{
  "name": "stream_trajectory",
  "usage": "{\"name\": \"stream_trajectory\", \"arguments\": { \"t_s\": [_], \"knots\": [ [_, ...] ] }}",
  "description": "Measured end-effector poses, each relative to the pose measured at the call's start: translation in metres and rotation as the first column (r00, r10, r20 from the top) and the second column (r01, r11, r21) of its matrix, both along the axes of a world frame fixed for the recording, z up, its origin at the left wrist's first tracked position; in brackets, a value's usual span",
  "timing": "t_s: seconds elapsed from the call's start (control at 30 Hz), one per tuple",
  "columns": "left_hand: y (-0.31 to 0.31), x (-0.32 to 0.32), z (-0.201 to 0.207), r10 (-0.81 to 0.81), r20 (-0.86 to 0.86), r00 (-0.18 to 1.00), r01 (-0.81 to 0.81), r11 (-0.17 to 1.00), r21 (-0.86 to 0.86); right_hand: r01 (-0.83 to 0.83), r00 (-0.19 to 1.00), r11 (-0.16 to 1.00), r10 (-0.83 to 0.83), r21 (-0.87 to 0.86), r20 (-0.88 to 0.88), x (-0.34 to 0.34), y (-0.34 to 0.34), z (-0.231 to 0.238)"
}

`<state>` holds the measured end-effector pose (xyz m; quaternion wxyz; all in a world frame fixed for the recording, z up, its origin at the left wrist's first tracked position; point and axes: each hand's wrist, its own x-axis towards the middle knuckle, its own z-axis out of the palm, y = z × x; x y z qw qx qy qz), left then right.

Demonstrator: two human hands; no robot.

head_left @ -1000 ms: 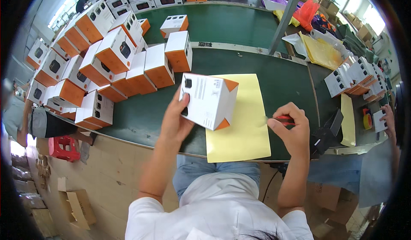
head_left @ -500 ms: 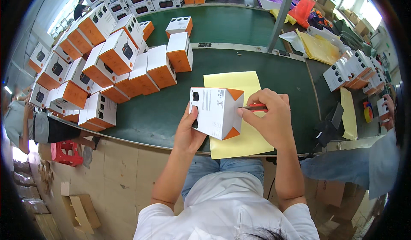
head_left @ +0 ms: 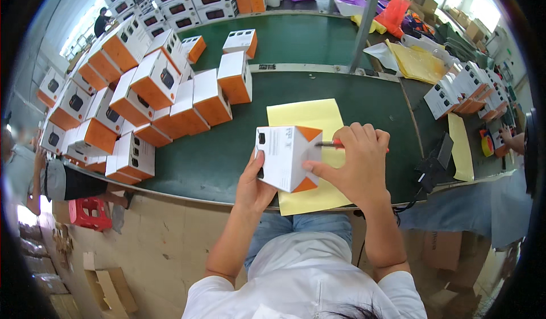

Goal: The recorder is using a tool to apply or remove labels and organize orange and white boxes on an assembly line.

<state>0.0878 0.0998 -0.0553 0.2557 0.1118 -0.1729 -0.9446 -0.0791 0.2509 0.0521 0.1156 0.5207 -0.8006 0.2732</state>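
Note:
My left hand (head_left: 253,185) grips a small white and orange carton (head_left: 281,158) from its left side, thumb on the printed face. The carton is tilted, its folded white and orange end turned to the right. In my right hand (head_left: 357,162) is a slim red tool with a dark, thin tip (head_left: 338,144); its exact kind is not clear. The tip points left at the carton's end, while my right thumb presses against that end. Below the carton a yellow sheet (head_left: 302,204) lies on the green tabletop.
Many similar cartons (head_left: 153,80) are stacked at the left. Beyond a metal post (head_left: 364,29), yellow sheets (head_left: 418,63) lie at the right. A black stand-like device (head_left: 437,158) sits near the right front edge. Another person's hand (head_left: 513,141) works at the far right.
My right fingers have lifted and spread more, and the thumb has slid down the carton's end. The carton has shifted slightly lower in view.

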Motion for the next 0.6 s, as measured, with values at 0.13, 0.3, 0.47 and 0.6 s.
{"name": "stream_trajectory", "arguments": {
  "t_s": [0.13, 0.3, 0.47, 0.6],
  "knots": [
    [-0.004, -0.007, 0.011, 0.002, -0.004, 1.0, -0.002, 0.992, -0.13, -0.074, 0.92, 0.988, 0.12, -0.135, 0.374, -0.026, -0.001, -0.034],
    [-0.022, -0.085, 0.09, 0.168, 0.348, 0.922, 0.084, 0.792, -0.605, 0.559, -0.18, 0.727, 0.575, -0.398, 0.798, -0.087, 0.014, -0.092],
    [-0.018, -0.256, 0.11, 0.117, 0.427, 0.897, 0.372, 0.324, -0.87, 0.792, -0.356, 0.539, 0.789, -0.287, 0.501, -0.093, 0.036, -0.125],
    [0.02, -0.411, 0.058, 0.221, 0.513, 0.829, 0.454, 0.27, -0.849, 0.776, -0.348, 0.525, 0.819, -0.35, 0.457, -0.084, 0.031, -0.129]
  ]
}}
